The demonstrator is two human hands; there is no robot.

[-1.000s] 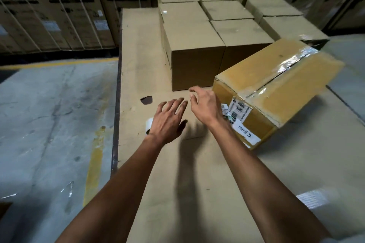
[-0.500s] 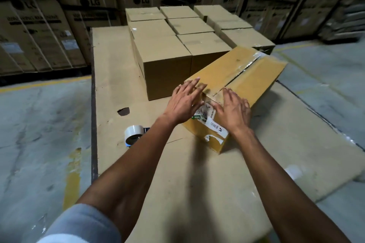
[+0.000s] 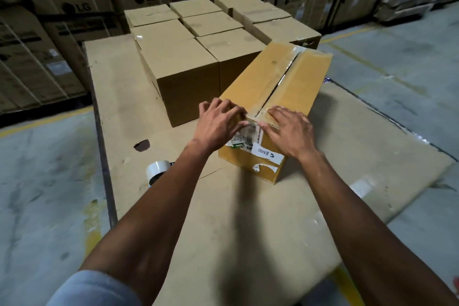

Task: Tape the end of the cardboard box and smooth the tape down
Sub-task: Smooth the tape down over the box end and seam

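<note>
A long yellow-brown cardboard box (image 3: pixel 278 82) lies on the cardboard-covered platform, its near end with white labels facing me. Clear tape runs along its top seam. My left hand (image 3: pixel 221 124) lies flat on the near left top corner, fingers spread across the edge. My right hand (image 3: pixel 288 129) presses flat on the near right top flap, fingers pointing at the seam. A roll of clear tape (image 3: pixel 157 171) lies on the platform left of my left forearm, untouched.
A block of several sealed brown boxes (image 3: pixel 188 67) stands just behind and left of the box. The platform (image 3: pixel 124 97) has a dark hole (image 3: pixel 142 144) near its left edge. Concrete floor lies on both sides, with stacked LG cartons (image 3: pixel 74 7) along the back.
My left hand left the tape roll and both hands came onto the box's near end. They now press flatter and nearer the seam; the view shifted right.
</note>
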